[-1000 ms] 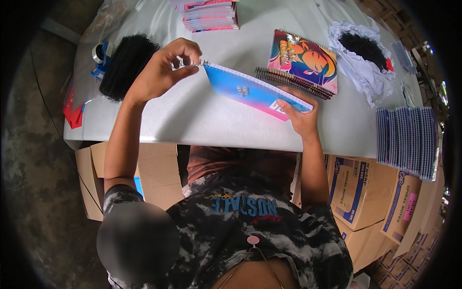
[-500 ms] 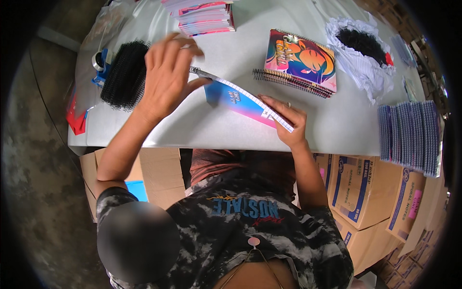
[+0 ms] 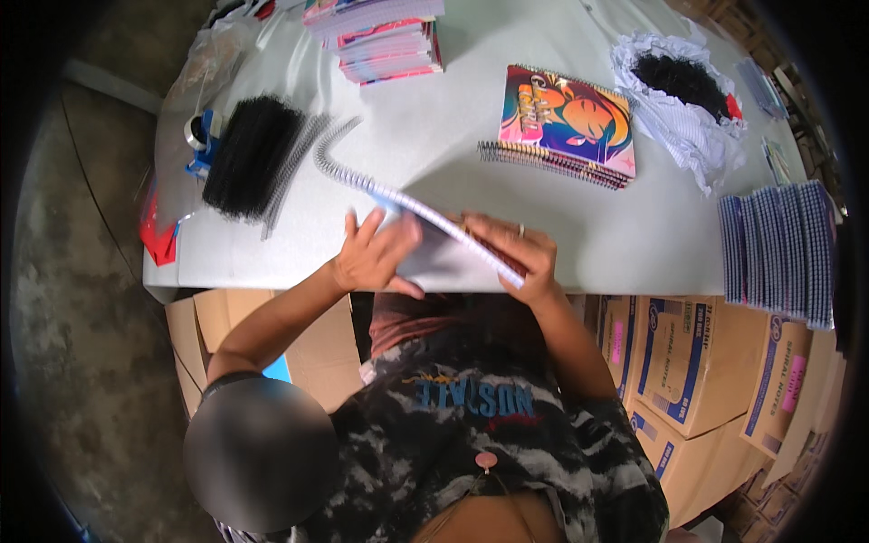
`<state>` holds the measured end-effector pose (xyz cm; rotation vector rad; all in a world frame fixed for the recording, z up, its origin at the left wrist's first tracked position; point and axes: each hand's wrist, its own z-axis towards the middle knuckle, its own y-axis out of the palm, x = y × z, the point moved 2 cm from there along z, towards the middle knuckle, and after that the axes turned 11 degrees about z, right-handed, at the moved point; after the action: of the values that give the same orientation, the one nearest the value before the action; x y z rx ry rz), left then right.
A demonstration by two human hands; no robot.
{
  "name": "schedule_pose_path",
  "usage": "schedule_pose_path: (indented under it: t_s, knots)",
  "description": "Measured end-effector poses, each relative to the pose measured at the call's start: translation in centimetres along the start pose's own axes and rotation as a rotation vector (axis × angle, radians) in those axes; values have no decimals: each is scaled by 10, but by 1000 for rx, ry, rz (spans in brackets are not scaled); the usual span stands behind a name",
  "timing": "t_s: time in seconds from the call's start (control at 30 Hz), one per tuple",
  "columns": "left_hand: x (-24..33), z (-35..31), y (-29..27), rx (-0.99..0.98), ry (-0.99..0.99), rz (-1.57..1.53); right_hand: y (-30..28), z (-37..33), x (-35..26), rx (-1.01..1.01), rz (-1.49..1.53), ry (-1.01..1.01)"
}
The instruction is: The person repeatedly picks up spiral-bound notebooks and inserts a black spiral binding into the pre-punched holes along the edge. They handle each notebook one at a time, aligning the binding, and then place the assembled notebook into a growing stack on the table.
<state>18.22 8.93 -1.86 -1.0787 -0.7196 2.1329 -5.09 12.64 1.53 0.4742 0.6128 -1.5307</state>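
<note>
My right hand (image 3: pixel 523 249) is closed around the near right end of a notebook (image 3: pixel 455 231), which is held on edge above the table with its punched edge upward. From its far left end a long dark spiral wire (image 3: pixel 333 163) sticks out and curves up and to the left. My left hand (image 3: pixel 376 253) is beside the notebook's left part, fingers spread and slightly smeared by motion, with nothing visible in it. Whether its fingertips touch the notebook I cannot tell. Further left lies a pile of black spiral wires (image 3: pixel 252 158), a few loose along its right side.
Spiral notebooks with a colourful cover (image 3: pixel 575 118) lie stacked at the right. Behind are unbound stacks (image 3: pixel 389 50). A striped cloth (image 3: pixel 679 136) holds more black wires. A row of bound notebooks (image 3: pixel 778 253) stands at the right edge. A blue tape dispenser (image 3: pixel 204 145) sits left; cardboard boxes (image 3: pixel 692 362) are below.
My left hand has come down and right, from the wire's end to the notebook's near side. A longer, curved stretch of wire now shows. The notebook has shifted slightly nearer with my right hand.
</note>
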Motion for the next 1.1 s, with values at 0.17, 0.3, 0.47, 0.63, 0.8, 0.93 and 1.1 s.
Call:
schedule_pose_path:
  t_s: [0.17,0.3,0.47,0.63,0.8,0.93,1.1]
  knots:
    - [-21,19,2,168,-383,-21,7,5,-9,-106,11,-11]
    - [3,6,-7,70,-122,5,2,4,-6,-19,-10,-5]
    - [-82,70,-48,450,-462,193,10,2,-11,-118,20,-22]
    - [-42,-45,31,131,-840,-71,9,0,-4,-36,20,-25]
    - [-29,30,0,258,-503,-121,20,1,-13,-67,47,65]
    - [8,26,-10,255,-27,-108,11,1,-7,-39,-43,20]
    - [-33,3,43,379,-604,-333,28,-3,-14,-92,14,14]
